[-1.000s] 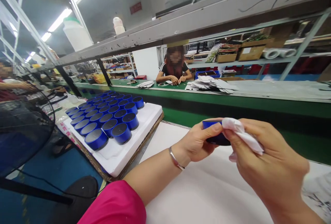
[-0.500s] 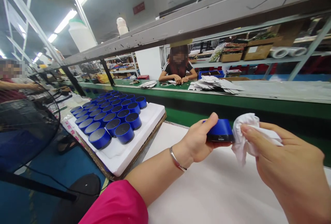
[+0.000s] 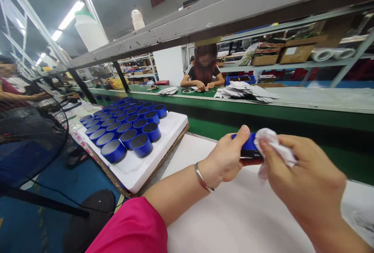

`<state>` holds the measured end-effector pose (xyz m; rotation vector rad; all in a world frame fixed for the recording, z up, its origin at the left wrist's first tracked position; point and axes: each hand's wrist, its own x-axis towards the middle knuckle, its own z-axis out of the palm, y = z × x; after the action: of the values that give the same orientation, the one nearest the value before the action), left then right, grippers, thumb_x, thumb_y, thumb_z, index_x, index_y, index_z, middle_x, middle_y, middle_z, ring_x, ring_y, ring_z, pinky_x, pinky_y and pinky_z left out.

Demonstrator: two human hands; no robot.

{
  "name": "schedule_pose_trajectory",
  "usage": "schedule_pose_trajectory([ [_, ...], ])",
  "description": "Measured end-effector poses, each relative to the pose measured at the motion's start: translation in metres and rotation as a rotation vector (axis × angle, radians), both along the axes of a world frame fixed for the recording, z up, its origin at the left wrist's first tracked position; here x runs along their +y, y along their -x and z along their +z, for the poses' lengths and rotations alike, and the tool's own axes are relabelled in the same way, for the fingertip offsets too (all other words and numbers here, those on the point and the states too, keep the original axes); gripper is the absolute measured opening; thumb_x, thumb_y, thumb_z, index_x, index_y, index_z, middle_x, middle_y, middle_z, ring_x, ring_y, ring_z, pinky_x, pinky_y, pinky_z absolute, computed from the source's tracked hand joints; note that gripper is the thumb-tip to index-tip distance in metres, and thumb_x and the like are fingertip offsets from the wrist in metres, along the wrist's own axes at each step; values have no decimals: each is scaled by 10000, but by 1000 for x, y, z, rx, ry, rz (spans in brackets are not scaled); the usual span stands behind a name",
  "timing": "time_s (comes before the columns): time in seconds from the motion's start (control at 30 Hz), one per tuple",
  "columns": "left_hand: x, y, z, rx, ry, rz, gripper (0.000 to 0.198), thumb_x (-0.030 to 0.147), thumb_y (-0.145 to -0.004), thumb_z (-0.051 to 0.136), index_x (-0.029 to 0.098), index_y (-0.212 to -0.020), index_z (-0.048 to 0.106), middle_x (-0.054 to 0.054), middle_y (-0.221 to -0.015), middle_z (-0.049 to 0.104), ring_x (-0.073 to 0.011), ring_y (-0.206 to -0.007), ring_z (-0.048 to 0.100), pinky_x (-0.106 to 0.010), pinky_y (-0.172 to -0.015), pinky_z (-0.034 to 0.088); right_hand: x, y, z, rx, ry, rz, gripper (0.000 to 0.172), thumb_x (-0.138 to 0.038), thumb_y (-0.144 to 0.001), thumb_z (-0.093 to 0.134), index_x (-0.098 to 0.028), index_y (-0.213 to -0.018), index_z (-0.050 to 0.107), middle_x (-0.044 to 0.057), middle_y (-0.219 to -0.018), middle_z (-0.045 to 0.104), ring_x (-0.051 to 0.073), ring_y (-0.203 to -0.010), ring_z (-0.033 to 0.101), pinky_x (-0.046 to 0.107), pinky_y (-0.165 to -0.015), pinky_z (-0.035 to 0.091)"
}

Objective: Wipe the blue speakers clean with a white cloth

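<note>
A small round blue speaker [image 3: 248,145] with a black base, marked with tiny white print, is gripped in my left hand [image 3: 226,157]. My right hand [image 3: 304,171] pinches a crumpled white cloth [image 3: 271,144], which lies against the speaker's right side and covers part of it. Both hands are raised above a white work surface [image 3: 228,214]. To the left, several blue speakers [image 3: 142,145] of the same kind stand in rows on a white foam tray [image 3: 172,128], their dark mesh tops facing up.
A green conveyor belt [image 3: 201,115] runs behind the work surface. Across it a person [image 3: 204,69] sits near a pile of white paper pieces [image 3: 244,92]. Overhead crosses a grey shelf beam [image 3: 175,27]. At the left are a floor fan [image 3: 32,140] and another person [image 3: 11,93].
My right hand has moved left with the cloth, which now overlaps more of the speaker. My left hand keeps its hold. The camera view has shifted slightly.
</note>
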<state>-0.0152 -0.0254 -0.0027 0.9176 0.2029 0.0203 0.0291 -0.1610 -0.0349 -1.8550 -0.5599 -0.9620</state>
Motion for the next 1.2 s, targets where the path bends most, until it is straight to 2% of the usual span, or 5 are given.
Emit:
schedule_pose_trajectory([
  [0.33, -2, 6, 4, -84, -38, 41, 562, 613, -870, 1000, 169, -957, 666, -53, -999, 669, -211, -965, 650, -427, -970, 644, -24, -6, 11, 485, -195, -109, 543, -682, -673, 841, -256, -1010, 851, 47, -725, 668, 235, -586, 548, 402, -552, 434],
  [0.63, -3, -1, -5, -68, -71, 125, 692, 691, -744, 1052, 188, -886, 599, 6, -830, 620, -153, -816, 614, -293, -802, 575, -13, 15, 9, -173, 197, 276, 208, -480, -1070, 753, -298, -970, 767, 5, -956, 811, 177, -792, 740, 302, -682, 535],
  [0.87, -1, 9, 10, -104, -63, 160, 513, 609, -958, 921, 169, -1049, 675, -39, -949, 671, -205, -891, 683, -385, -909, 657, -27, -19, 11, 312, 123, 117, 478, -762, -734, 741, -285, -754, 780, 48, -729, 732, 217, -590, 594, 346, -523, 410],
  [1.0, 1, 9, 12, -96, -65, 160, 450, 542, -971, 926, 165, -979, 680, -37, -937, 657, -198, -893, 663, -393, -947, 663, -34, -18, 12, 510, -18, -7, 541, -722, -661, 868, -260, -942, 853, 17, -629, 630, 187, -505, 451, 353, -490, 357],
  [1.2, 1, 1, 2, -82, -87, 123, 534, 600, -890, 981, 170, -934, 668, -32, -904, 661, -204, -906, 666, -404, -973, 650, -27, 11, 18, 456, -67, 95, 494, -718, -695, 906, -311, -973, 868, 25, -769, 736, 266, -709, 685, 391, -662, 537],
])
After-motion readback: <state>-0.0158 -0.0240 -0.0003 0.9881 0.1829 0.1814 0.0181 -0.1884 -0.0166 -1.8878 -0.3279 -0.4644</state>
